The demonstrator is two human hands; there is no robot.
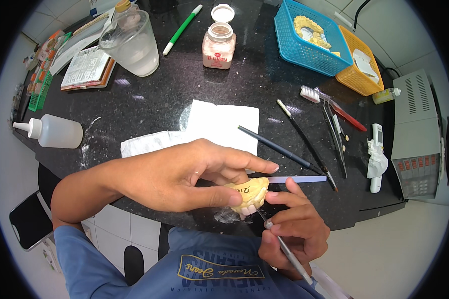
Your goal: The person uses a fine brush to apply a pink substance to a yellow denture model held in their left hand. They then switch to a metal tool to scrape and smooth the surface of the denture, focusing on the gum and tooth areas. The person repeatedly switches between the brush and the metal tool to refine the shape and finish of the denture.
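Top centre — my small powder jar [218, 46], red-and-white label, cap open. Upper left — printed leaflet [87, 66] and colourful blister packs [41, 70]. Left — unlabelled white squeeze bottle [55, 131].

Two baskets are being shown, one blue [309, 42] and one orange [358, 65]. Two bottles are being seen: a squeeze bottle [55, 131] and a lidded jar [219, 45]. One plastic cup [132, 42] and one toothbrush [329, 105] are being counted.

The desk [184, 94] is glossy black speckled stone. The dental cast [249, 192] looks like matt yellow plaster with smooth white teeth. The slim tool [287, 251] is dull metal. White paper tissue [219, 124] lies creased; the baskets [309, 42] are meshed plastic, the cup [132, 45] cloudy clear plastic.
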